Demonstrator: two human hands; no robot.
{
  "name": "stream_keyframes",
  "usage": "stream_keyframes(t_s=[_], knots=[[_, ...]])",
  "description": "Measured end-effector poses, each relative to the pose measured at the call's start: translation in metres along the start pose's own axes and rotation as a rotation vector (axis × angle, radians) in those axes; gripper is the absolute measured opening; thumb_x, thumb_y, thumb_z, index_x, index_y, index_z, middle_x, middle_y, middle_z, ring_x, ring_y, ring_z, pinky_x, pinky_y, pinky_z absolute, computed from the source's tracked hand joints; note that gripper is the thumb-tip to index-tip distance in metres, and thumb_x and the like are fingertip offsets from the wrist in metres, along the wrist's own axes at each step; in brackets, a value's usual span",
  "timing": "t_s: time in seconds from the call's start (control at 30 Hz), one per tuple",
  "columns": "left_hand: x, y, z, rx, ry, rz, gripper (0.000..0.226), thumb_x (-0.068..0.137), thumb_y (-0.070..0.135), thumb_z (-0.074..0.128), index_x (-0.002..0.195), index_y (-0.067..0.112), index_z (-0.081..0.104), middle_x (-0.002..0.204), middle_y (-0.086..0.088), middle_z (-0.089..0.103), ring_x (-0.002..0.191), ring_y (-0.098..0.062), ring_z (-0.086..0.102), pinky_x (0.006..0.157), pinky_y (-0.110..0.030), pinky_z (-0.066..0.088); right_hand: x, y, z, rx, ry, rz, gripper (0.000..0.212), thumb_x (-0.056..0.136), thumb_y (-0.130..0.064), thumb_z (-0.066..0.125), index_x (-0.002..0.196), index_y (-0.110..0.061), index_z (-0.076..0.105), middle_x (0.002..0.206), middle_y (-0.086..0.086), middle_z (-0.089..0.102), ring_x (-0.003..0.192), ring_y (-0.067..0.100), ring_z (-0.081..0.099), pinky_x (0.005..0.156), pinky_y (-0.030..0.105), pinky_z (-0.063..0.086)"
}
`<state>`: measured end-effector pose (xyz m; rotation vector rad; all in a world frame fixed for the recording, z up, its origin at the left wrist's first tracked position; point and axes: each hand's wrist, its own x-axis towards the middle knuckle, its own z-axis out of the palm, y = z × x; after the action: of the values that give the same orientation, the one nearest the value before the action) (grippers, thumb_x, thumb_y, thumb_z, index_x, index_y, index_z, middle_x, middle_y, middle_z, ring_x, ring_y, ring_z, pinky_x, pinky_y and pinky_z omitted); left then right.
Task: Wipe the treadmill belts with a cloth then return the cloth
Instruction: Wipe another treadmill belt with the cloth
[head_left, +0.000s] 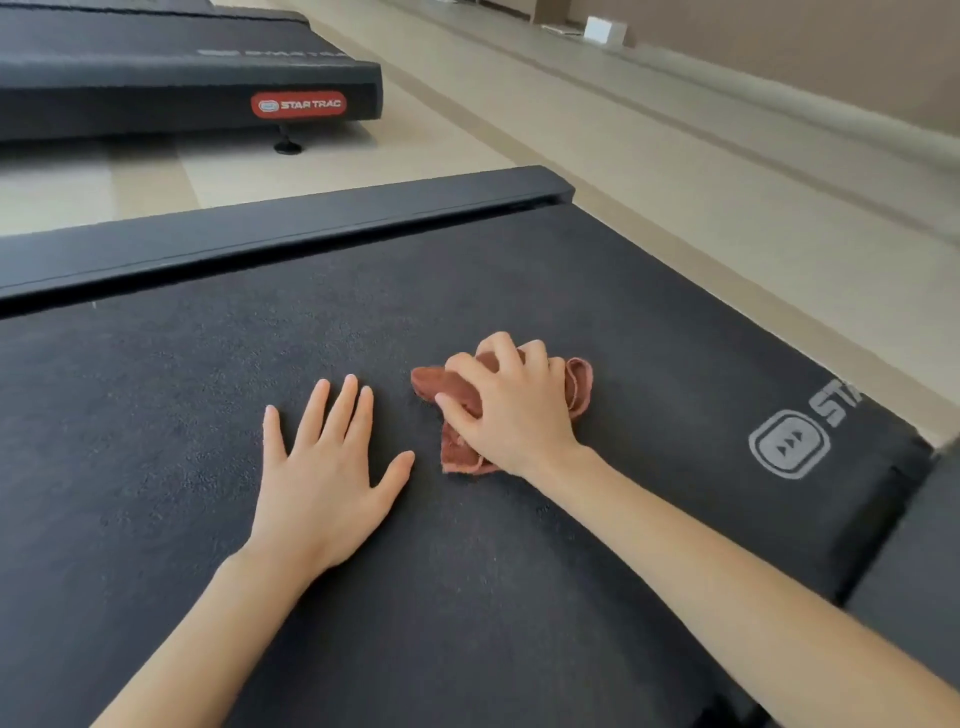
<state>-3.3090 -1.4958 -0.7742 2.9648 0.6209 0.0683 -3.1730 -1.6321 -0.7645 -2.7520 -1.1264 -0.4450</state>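
Closest to me, two bare forearms reach out over the near treadmill belt (156, 415), a wide, dark charcoal sheet with a fine pebbled grain. The left hand (322, 483) lies palm down on it, fingers straight and fanned, thumb out to the side, holding nothing. Just to its right, apart from it, the right hand (511, 410) has its fingers curled over a crumpled cloth (434, 383) and grips it against the belt. The cloth is rust-red towelling, bunched into soft folds that stick out from under the hand on the left, below the palm and in a loop on the right. It sits about mid-belt.

Further right, a pale grey printed logo (788, 442), a rounded square with the start of some lettering, marks the belt near its end, where a smooth, dark end cover (909, 545) begins. Beyond the hands, a long, flat side rail (260, 234) of matte black runs along the belt's far edge.

Past that is pale, glossy plank flooring (623, 156), then a second treadmill (156, 78) of the same dark build, with a red oval STAR TRAC badge (298, 105) on its end face and a small black levelling foot (287, 145) under it. Farthest off, a white box (602, 28) stands on the floor by a brownish wall (831, 52).
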Motion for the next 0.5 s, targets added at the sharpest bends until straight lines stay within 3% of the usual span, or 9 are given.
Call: stream_keyframes(t_s=[0.17, 0.37, 0.5], knots=[[-0.045, -0.008, 0.000, -0.001, -0.011, 0.115, 0.086, 0.078, 0.068, -0.007, 0.150, 0.022, 0.004, 0.158, 0.004, -0.003, 0.144, -0.016, -0.011, 0.116, -0.042, -0.007, -0.103, -0.013, -0.042, 0.017, -0.017, 0.037, 0.035, 0.085, -0.053, 0.042, 0.105, -0.033, 0.062, 0.107, 0.000, 0.055, 0.085, 0.028, 0.049, 0.068, 0.039, 0.040], [-0.066, 0.034, -0.004, 0.046, -0.122, 0.106, 0.077, 0.084, 0.061, -0.002, 0.149, 0.022, -0.001, 0.157, -0.008, -0.006, 0.142, -0.035, -0.011, 0.110, -0.061, 0.003, -0.182, -0.007, -0.080, -0.029, -0.089, 0.100, 0.029, 0.082, -0.049, 0.052, 0.101, -0.031, 0.066, 0.099, 0.001, 0.058, 0.075, 0.028, 0.050, 0.063, 0.038, 0.042], [-0.076, 0.082, -0.006, 0.017, -0.204, 0.267, 0.072, 0.084, 0.054, -0.005, 0.150, 0.025, 0.002, 0.158, -0.005, -0.005, 0.142, -0.036, -0.010, 0.105, -0.068, 0.005, -0.208, 0.012, -0.114, 0.011, -0.131, 0.196, 0.032, 0.083, -0.050, 0.056, 0.108, -0.033, 0.065, 0.106, 0.001, 0.055, 0.081, 0.028, 0.051, 0.073, 0.040, 0.042]])
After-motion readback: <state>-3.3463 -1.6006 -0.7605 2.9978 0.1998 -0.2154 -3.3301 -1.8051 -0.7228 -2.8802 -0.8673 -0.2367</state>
